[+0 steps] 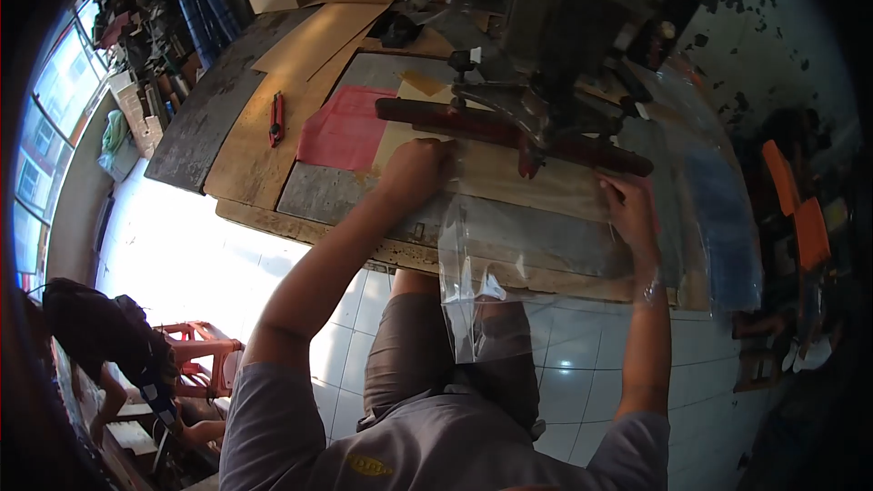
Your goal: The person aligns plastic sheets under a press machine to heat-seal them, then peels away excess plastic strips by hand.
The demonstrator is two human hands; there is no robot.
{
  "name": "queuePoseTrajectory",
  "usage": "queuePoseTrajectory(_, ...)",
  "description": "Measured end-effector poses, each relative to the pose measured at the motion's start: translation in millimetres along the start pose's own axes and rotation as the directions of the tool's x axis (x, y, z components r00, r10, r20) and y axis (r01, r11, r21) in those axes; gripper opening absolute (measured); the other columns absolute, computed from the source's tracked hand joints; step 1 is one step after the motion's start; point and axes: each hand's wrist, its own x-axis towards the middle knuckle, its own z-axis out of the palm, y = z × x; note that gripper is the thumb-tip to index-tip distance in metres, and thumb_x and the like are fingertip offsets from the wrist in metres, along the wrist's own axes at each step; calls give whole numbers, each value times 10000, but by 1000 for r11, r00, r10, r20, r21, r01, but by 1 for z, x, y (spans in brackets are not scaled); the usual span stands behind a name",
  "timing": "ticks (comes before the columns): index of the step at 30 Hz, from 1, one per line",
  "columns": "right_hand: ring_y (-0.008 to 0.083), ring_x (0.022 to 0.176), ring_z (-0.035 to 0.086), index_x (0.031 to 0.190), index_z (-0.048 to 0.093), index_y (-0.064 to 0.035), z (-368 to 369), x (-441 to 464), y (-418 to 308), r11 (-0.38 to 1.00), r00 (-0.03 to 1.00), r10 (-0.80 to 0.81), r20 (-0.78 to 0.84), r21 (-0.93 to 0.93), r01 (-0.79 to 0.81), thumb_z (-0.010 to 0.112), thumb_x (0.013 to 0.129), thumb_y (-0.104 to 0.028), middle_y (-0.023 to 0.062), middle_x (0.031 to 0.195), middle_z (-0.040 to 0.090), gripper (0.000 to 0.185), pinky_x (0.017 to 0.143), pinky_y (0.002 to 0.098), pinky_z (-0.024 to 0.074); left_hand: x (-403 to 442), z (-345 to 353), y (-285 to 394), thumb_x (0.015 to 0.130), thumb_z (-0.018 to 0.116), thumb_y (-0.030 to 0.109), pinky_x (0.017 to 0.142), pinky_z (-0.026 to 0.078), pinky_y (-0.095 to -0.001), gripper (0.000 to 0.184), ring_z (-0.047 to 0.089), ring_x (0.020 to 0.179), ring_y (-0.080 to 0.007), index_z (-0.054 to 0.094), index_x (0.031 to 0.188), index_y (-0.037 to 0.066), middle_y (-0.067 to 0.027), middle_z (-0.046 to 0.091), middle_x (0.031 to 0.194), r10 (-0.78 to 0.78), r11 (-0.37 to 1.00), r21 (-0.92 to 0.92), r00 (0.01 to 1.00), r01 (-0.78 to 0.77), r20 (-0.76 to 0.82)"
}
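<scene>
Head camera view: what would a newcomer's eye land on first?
Probably the long, dark red bar across the grey-topped table, with a clear plastic sheet near it, between the left hand and right hand. Next might come the pink-red sheet by the bar's left end, then the slim red cutter on brown board further left.

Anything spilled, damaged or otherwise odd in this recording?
The wall at upper right looks damaged: dark patches break its pale surface, as if paint had flaked. The clear plastic hangs over the front edge of the table towards the person's lap, though that may be normal handling. No spill is visible.
</scene>
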Motion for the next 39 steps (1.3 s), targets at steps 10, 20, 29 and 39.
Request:
queuePoseTrajectory(10,224,994,683,1131,760,-30,-27,-89,5,998,972,-42,-232,30,51,665,999,-81,107,1083,703,171,895,324,521,-82,-48,25,936,674,191,930,498,-453,295,653,1041,-331,740,1202,84,-119,681,1118,114,993,-10,988,-116,-108)
queuePoseTrajectory(20,249,990,699,1149,715,-6,-14,-113,-6,999,901,28,-432,-26,-43,653,961,6,124,1077,703,198,915,344,529,-219,36,-3,1031,558,283,1222,207,-642,542,310,1508,-480,462,1512,53,-233,398,1599,26,962,240,837,127,-547)
queuePoseTrajectory(29,237,992,708,1154,714,-10,-15,-118,-9,987,876,160,-456,80,-138,660,967,-23,127,1065,702,194,887,344,537,-211,85,-40,878,725,363,1154,160,-767,787,179,1496,-575,320,1477,51,-322,249,1594,86,942,298,749,153,-657)
queuePoseTrajectory(39,258,984,710,1124,725,-9,-18,-116,-11,982,870,190,-455,94,-166,668,984,-93,141,1053,711,173,878,348,530,-207,86,-38,842,787,409,1155,176,-780,841,192,1502,-565,333,1474,90,-312,283,1576,79,943,287,723,169,-687)
